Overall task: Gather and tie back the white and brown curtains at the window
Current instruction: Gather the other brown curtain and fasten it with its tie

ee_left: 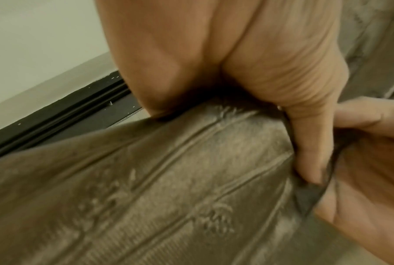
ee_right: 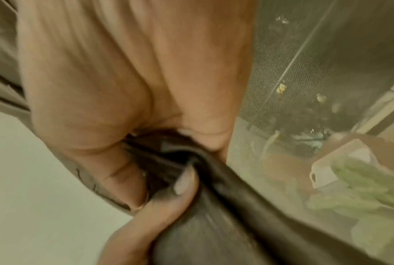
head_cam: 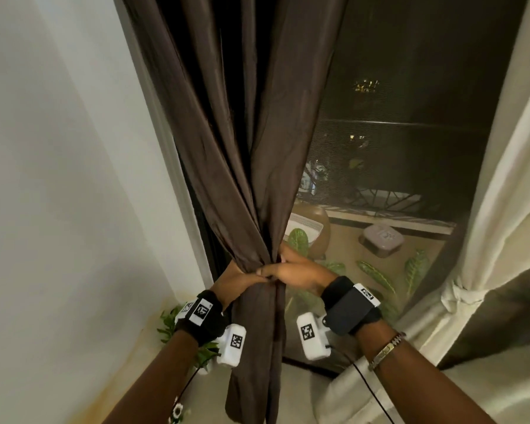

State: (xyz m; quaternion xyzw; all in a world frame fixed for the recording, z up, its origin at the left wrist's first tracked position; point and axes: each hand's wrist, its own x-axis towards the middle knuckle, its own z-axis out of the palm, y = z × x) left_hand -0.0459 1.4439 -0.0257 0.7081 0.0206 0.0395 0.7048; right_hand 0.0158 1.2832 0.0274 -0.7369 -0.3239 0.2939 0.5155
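Both hands, left hand (head_cam: 236, 280) and right hand (head_cam: 300, 272), curl around the gathered dark brown fabric curtain (head_cam: 245, 154) by the left window frame. Only the left wrist view shows its embossed stripes (ee_left: 168, 188); no writing is readable.

Both forearms are bare, with no sleeves. The left wrist (head_cam: 201, 316) wears a black strap carrying a white tag printed with a black square code, and a white box (head_cam: 231, 345) with the same kind of code hangs under it. The right wrist (head_cam: 351, 304) has a wider black band, a white coded tag, a white coded box (head_cam: 312, 335), a thin black cable (head_cam: 369, 385) and a metal bracelet (head_cam: 386, 350).
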